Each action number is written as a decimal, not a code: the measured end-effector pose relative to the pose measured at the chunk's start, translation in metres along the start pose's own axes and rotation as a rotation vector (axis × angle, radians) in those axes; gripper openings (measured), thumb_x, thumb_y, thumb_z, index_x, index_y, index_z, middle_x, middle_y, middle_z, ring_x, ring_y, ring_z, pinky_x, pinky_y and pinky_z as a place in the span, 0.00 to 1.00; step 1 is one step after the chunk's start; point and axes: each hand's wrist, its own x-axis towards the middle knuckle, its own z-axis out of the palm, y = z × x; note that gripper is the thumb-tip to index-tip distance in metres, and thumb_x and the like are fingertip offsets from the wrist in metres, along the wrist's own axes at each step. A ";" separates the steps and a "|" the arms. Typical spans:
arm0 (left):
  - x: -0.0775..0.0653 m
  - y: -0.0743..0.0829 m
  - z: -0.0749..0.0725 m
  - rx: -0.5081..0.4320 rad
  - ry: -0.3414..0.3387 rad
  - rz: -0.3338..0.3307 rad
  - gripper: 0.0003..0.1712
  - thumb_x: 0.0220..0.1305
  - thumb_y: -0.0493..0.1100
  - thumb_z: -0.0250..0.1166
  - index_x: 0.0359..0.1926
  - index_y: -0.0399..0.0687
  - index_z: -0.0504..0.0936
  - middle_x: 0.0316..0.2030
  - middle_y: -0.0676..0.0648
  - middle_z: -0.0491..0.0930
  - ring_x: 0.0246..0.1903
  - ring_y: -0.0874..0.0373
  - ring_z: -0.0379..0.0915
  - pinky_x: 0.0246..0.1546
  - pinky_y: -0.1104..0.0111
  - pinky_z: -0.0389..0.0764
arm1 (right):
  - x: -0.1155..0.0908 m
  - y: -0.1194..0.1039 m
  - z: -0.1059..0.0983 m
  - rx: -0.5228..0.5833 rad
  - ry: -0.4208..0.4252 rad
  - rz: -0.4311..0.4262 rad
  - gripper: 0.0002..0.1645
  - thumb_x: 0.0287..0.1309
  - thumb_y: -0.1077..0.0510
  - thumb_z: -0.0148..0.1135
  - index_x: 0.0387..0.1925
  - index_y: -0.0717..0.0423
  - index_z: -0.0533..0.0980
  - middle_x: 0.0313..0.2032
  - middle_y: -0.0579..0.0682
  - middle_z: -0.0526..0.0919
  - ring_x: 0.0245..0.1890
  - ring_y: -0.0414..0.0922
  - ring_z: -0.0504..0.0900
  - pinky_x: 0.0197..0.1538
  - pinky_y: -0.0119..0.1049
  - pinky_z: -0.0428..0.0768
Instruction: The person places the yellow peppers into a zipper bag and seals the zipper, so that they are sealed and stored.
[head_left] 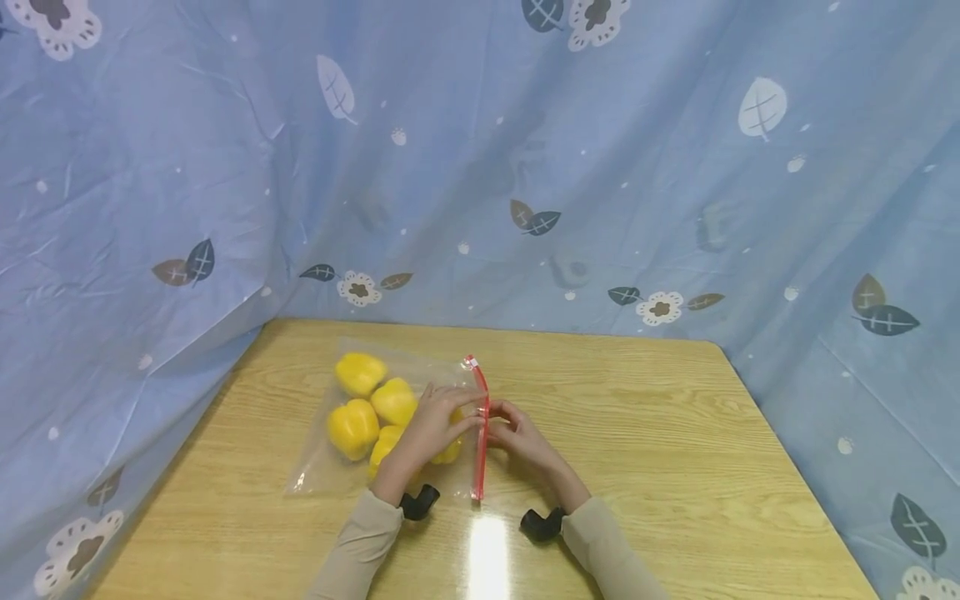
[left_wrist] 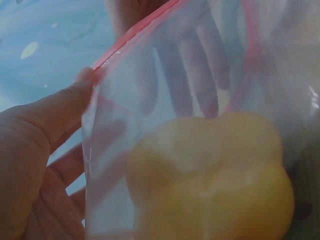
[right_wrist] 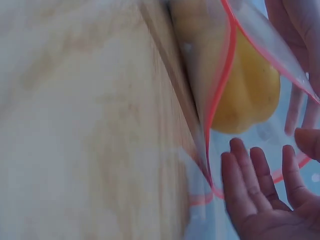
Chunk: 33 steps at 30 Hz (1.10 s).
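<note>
A clear zip bag [head_left: 318, 475] lies on its side, with several yellow bell peppers [head_left: 353, 429] inside and a red zip strip [head_left: 482, 467] along its right end. My left hand [head_left: 435, 421] reaches across the bag and pinches its edge at the strip; in the left wrist view the thumb [left_wrist: 75, 100] presses the red rim. From the right, my right hand [head_left: 528, 442] meets the mouth. The right wrist view shows that mouth parted around a pepper [right_wrist: 250, 95], with the right hand's fingers [right_wrist: 240, 185] loosely extended beside it.
Under the bag is a wood-grain table [head_left: 637, 433], with a bright glare at its front. A blue patterned curtain [head_left: 465, 167] hangs behind and along both sides. Black wrist-worn pieces, one by the left cuff [head_left: 382, 508] and one by the right cuff [head_left: 585, 517], jut inward.
</note>
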 end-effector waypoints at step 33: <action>0.064 -0.045 -0.046 0.000 -0.334 -0.028 0.20 0.65 0.48 0.58 0.56 0.46 0.76 0.57 0.45 0.74 0.60 0.48 0.65 0.62 0.54 0.65 | 0.061 -0.053 -0.019 -0.508 0.190 -0.022 0.19 0.62 0.55 0.57 0.50 0.64 0.73 0.50 0.61 0.77 0.51 0.57 0.75 0.51 0.47 0.77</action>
